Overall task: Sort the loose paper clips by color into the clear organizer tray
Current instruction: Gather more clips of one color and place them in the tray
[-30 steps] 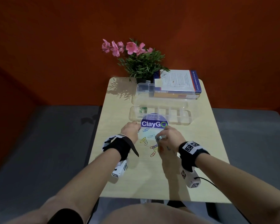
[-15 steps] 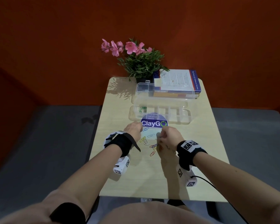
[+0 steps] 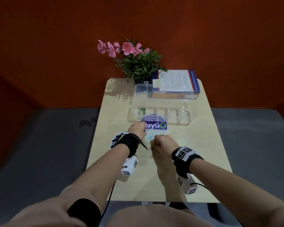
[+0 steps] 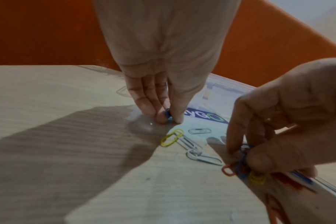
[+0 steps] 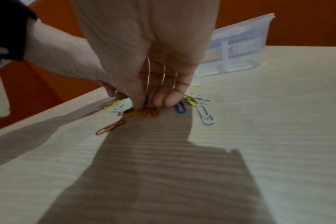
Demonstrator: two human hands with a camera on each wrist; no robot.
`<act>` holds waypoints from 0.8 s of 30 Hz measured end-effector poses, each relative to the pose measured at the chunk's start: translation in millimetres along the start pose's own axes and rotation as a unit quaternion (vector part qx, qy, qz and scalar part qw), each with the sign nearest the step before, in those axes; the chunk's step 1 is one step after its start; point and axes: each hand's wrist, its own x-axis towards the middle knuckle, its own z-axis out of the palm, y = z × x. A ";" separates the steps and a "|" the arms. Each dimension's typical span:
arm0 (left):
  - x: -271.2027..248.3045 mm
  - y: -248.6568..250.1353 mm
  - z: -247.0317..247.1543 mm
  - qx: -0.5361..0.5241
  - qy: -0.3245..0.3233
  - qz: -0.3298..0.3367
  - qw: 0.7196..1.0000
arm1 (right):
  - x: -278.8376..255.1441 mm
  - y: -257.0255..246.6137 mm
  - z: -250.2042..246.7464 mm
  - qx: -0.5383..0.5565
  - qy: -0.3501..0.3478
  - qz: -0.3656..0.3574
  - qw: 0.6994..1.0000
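Note:
Loose paper clips (image 3: 150,145) in yellow, white, red and blue lie on the wooden table between my hands. My left hand (image 4: 168,119) pinches a blue paper clip (image 4: 167,114) between thumb and fingers, tips on the table by the purple label. My right hand (image 5: 144,104) holds blue clips (image 4: 242,159) in curled fingers, with its fingertips down on a cluster of red clips (image 5: 149,112). The clear organizer tray (image 3: 179,119) stands beyond the hands with its lid (image 3: 162,95) open. Green clips (image 3: 141,111) lie in its far-left compartment.
A clear round disc with a purple "ClayGo" label (image 3: 156,125) lies between the tray and the clips. A potted plant (image 3: 138,63) with pink flowers and a stack of books (image 3: 175,82) stand at the table's far edge. Grey floor surrounds the small table (image 3: 203,153).
My right hand has slid left and toward me onto the red clips. My left hand has edged forward to the label's rim.

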 end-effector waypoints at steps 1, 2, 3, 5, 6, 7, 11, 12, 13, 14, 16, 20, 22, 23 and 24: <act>-0.1 0.2 0.7 0.002 0.001 -0.002 1.000 | 0.0 -2.1 -0.8 -0.019 -0.014 -0.006 1.000; -0.3 0.6 0.9 0.004 -0.001 -0.002 1.000 | 0.7 -3.2 -1.6 -0.042 -0.030 -0.015 0.999; -0.1 1.1 1.5 0.005 -0.005 -0.001 1.000 | 1.3 -4.3 -2.4 -0.068 -0.052 -0.021 0.996; 0.3 2.4 1.8 0.013 -0.009 0.003 1.000 | 1.2 -6.3 -3.6 -0.115 -0.093 -0.022 0.989; -0.1 3.2 1.6 0.020 -0.010 0.007 1.000 | 0.8 -8.0 -4.3 -0.132 -0.106 -0.021 0.985; 0.1 3.3 2.2 0.025 -0.010 0.013 1.000 | 0.9 -9.3 -4.5 -0.143 -0.115 -0.022 0.983; -2.8 0.4 3.9 0.026 0.006 0.037 0.999 | 1.7 -7.0 -8.1 -0.104 -0.128 -0.012 0.986; -4.9 -1.4 3.6 0.025 0.011 0.038 0.999 | 1.7 -5.0 -9.0 -0.074 -0.105 -0.007 0.992; -6.7 -4.4 3.7 0.021 0.016 0.043 0.999 | 1.7 -2.3 -10.4 -0.034 -0.076 0.003 0.997; -8.9 -7.1 3.6 0.015 0.021 0.043 0.999 | 1.6 2.0 -12.0 0.020 -0.046 0.020 0.999; -13.7 -12.0 3.1 -0.009 0.030 0.043 0.999 | 1.0 9.8 -15.0 0.148 -0.002 0.061 0.987; -24.0 -20.9 2.4 -0.100 0.045 0.049 0.993 | 1.8 31.4 -23.4 0.279 0.008 0.106 0.954; -30.2 -24.9 2.2 -0.139 0.039 0.061 0.988 | -0.6 37.6 -26.5 0.365 0.001 0.137 0.921; -33.5 -27.2 3.0 -0.162 0.029 0.064 0.984 | -2.1 39.7 -27.3 0.408 0.005 0.154 0.900; -37.0 -29.2 4.4 -0.194 0.012 0.061 0.979 | -3.7 41.7 -27.6 0.442 0.014 0.171 0.880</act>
